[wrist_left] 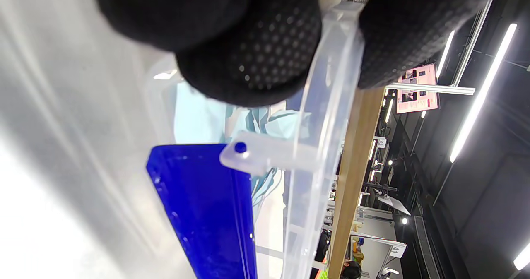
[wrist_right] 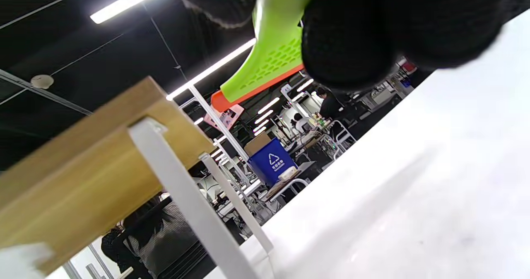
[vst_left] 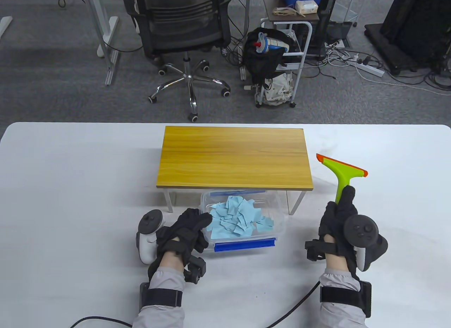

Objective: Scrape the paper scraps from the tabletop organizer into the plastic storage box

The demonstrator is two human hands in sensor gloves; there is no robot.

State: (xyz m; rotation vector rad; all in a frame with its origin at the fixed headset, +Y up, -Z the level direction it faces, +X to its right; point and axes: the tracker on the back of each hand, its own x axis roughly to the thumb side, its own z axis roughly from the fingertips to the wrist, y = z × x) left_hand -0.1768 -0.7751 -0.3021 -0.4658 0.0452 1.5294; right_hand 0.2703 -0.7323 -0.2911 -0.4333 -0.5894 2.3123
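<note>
A wooden tabletop organizer on white legs stands mid-table; its top is bare. A clear plastic storage box sits at its front edge, partly under it, holding several light blue paper scraps. My left hand grips the box's left rim; in the left wrist view my fingers pinch the clear rim above a blue latch. My right hand grips the handle of a green scraper with an orange blade, held right of the organizer, also in the right wrist view.
The white table stretches wide on both sides. The box's blue latch faces me. Beyond the table's far edge are an office chair and a cart. The organizer's white leg stands near my right hand.
</note>
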